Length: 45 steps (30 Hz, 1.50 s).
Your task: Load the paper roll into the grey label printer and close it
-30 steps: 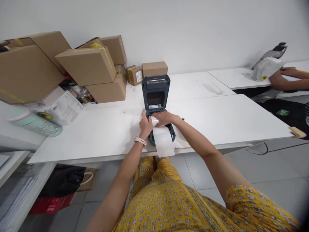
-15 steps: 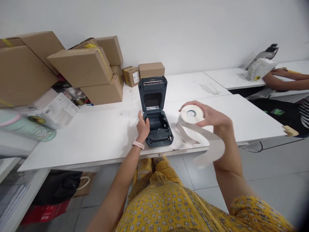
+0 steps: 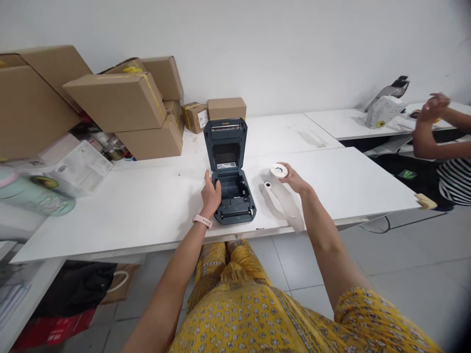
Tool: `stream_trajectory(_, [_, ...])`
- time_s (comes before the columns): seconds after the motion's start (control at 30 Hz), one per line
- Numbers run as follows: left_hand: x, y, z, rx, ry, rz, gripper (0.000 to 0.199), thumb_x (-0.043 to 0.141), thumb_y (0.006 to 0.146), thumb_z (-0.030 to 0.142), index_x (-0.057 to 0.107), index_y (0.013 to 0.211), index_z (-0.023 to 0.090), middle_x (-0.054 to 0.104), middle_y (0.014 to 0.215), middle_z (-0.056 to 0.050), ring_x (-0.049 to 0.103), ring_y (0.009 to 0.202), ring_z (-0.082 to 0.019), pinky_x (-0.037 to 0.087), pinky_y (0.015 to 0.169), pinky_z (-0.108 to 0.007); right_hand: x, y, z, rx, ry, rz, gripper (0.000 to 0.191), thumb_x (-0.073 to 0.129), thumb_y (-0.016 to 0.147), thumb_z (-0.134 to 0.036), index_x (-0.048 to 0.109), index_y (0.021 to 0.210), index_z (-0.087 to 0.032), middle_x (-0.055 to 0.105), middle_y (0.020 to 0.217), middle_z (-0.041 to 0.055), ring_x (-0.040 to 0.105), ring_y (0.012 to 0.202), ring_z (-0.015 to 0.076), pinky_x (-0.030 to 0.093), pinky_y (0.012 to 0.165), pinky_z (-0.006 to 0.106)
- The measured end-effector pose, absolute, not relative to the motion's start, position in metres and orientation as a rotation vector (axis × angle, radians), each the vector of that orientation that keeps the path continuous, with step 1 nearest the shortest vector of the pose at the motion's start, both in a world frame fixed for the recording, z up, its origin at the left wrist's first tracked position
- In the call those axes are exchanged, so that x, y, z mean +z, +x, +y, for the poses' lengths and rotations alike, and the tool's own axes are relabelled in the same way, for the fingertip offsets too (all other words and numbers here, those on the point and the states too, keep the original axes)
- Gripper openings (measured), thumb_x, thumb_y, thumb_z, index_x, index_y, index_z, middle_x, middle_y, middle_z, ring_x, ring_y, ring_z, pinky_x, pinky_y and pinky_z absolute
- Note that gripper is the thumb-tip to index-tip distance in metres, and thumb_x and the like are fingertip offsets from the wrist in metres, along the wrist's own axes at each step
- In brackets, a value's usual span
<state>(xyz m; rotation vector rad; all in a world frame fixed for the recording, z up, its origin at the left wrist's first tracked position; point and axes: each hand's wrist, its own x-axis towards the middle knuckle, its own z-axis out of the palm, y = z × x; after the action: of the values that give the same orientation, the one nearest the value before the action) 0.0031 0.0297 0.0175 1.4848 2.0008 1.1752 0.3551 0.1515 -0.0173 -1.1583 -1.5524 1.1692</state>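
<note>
A dark blue-grey label printer (image 3: 235,206) stands on the white table with its lid (image 3: 225,142) raised and its inner bay showing. My left hand (image 3: 211,193) grips the printer's left side, thumb over the rim. To the right of the printer, my right hand (image 3: 292,177) holds a white label roll (image 3: 279,170) just above the table. A loose paper strip (image 3: 285,201) trails down toward the table's front edge. Below the roll is a small white ring-shaped end (image 3: 268,186); whether it joins the strip, I cannot tell.
Cardboard boxes (image 3: 114,100) are stacked at the back left, with a white carton (image 3: 79,166) and a mint-green bottle (image 3: 37,193) near them. At the right, another person's hands (image 3: 434,108) are beside a white package (image 3: 384,112). The table's front edge (image 3: 147,246) runs close to my body.
My right hand has moved left and slightly away from me with the roll, tilting it. The paper strip has swung in under it. My left hand stays on the printer.
</note>
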Motion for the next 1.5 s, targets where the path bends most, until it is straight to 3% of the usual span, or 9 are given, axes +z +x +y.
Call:
stream_trajectory(0.17, [0.021, 0.004, 0.029, 1.144, 1.494, 2.033, 0.069, 0.045, 0.103, 0.03, 0.026, 0.166, 0.011, 0.059, 0.155, -0.023, 0.057, 0.146, -0.035, 0.044, 0.12, -0.055, -0.024, 0.316, 0.182, 1.247, -1.112, -1.584, 0.082, 0.084, 0.051, -0.038, 0.057, 0.127, -0.024, 0.071, 0.125, 0.0077, 0.067, 0.112, 0.027, 0.055, 0.101, 0.045])
stream_trajectory(0.43, [0.02, 0.002, 0.029, 1.17, 1.49, 2.003, 0.067, 0.048, 0.102, 0.03, 0.029, 0.165, 0.016, 0.063, 0.153, -0.019, 0.061, 0.142, -0.033, 0.046, 0.119, -0.053, -0.002, 0.296, 0.177, 1.3, -1.074, -1.635, 0.091, 0.092, 0.055, -0.043, 0.059, 0.138, -0.027, 0.067, 0.143, 0.0134, 0.063, 0.13, 0.0299, 0.052, 0.11, 0.052])
stream_trajectory(0.63, [0.018, 0.002, 0.028, 1.181, 1.505, 1.99, 0.067, 0.049, 0.102, 0.03, 0.03, 0.165, 0.017, 0.06, 0.156, -0.019, 0.057, 0.146, -0.033, 0.046, 0.119, -0.053, 0.044, 0.348, 0.097, 0.962, -1.126, -1.538, 0.039, 0.077, 0.085, -0.05, 0.074, 0.114, -0.024, 0.08, 0.11, 0.0093, 0.074, 0.108, 0.0253, 0.059, 0.102, 0.048])
stream_trajectory(0.8, [0.019, 0.002, 0.028, 1.173, 1.504, 1.982, 0.066, 0.047, 0.103, 0.031, 0.03, 0.165, 0.017, 0.059, 0.157, -0.019, 0.059, 0.144, -0.033, 0.046, 0.119, -0.054, 0.021, 0.34, 0.042, 0.78, -1.43, -1.842, 0.023, 0.064, 0.09, -0.038, 0.079, 0.1, -0.024, 0.082, 0.099, 0.0094, 0.076, 0.092, 0.0272, 0.061, 0.092, 0.049])
stream_trajectory(0.93, [0.019, 0.002, 0.029, 1.149, 1.517, 2.005, 0.066, 0.046, 0.103, 0.029, 0.03, 0.165, 0.017, 0.059, 0.157, -0.019, 0.06, 0.143, -0.035, 0.046, 0.119, -0.055, -0.013, 0.316, 0.056, 0.82, -1.505, -1.638, 0.035, 0.071, 0.077, -0.031, 0.074, 0.111, -0.023, 0.08, 0.109, 0.0124, 0.075, 0.101, 0.0299, 0.056, 0.101, 0.055])
stream_trajectory(1.13, [0.018, 0.003, 0.031, 1.148, 1.54, 2.027, 0.064, 0.044, 0.102, 0.026, 0.031, 0.165, 0.018, 0.067, 0.149, -0.017, 0.065, 0.137, -0.034, 0.048, 0.117, -0.055, -0.029, 0.284, 0.066, 0.981, -1.369, -1.529, 0.044, 0.071, 0.078, -0.052, 0.07, 0.107, -0.019, 0.08, 0.103, 0.0115, 0.074, 0.095, 0.0267, 0.06, 0.09, 0.046])
stream_trajectory(1.27, [0.021, 0.004, 0.029, 1.115, 1.531, 2.028, 0.064, 0.044, 0.102, 0.026, 0.031, 0.165, 0.016, 0.063, 0.152, -0.018, 0.062, 0.14, -0.034, 0.046, 0.118, -0.055, 0.006, 0.273, 0.049, 1.15, -1.113, -1.5, 0.054, 0.068, 0.086, -0.059, 0.066, 0.126, -0.023, 0.08, 0.11, 0.0097, 0.075, 0.088, 0.0244, 0.06, 0.075, 0.037])
stream_trajectory(1.37, [0.022, 0.004, 0.028, 1.139, 1.5, 2.01, 0.063, 0.046, 0.102, 0.027, 0.033, 0.164, 0.017, 0.061, 0.155, -0.018, 0.06, 0.142, -0.033, 0.045, 0.12, -0.052, 0.045, 0.25, 0.049, 1.138, -0.857, -1.74, 0.051, 0.071, 0.09, -0.054, 0.067, 0.132, -0.026, 0.078, 0.124, 0.0076, 0.075, 0.105, 0.0256, 0.058, 0.09, 0.037])
stream_trajectory(1.5, [0.022, 0.004, 0.027, 1.184, 1.432, 1.986, 0.064, 0.048, 0.102, 0.029, 0.033, 0.163, 0.021, 0.063, 0.154, -0.016, 0.061, 0.142, -0.032, 0.045, 0.12, -0.051, 0.072, 0.197, 0.073, 0.698, -0.982, -2.402, 0.042, 0.077, 0.089, -0.04, 0.074, 0.125, -0.021, 0.081, 0.118, 0.0104, 0.074, 0.11, 0.0307, 0.051, 0.101, 0.041])
